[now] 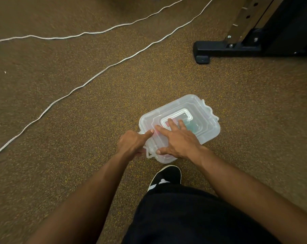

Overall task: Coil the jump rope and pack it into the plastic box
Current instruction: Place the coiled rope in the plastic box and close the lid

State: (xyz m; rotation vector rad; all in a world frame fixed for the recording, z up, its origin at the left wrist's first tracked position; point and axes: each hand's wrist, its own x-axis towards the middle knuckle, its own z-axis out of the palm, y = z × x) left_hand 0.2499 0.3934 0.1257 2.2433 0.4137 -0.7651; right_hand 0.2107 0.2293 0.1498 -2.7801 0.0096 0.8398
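Note:
A clear plastic box (200,110) with its lid on sits on the brown speckled floor. Pink and green shapes show faintly through the lid. My left hand (131,144) grips the clasp at the box's near-left end, thumb on the lid's edge. My right hand (179,140) lies flat on the lid with fingers spread. A long white rope (96,75) lies uncoiled on the floor, running in two lines from the upper right down to the left edge.
A black and metal frame of gym equipment (237,44) stands at the upper right, its foot close to the box. My black shoe (166,176) and dark-clothed leg are just below the box.

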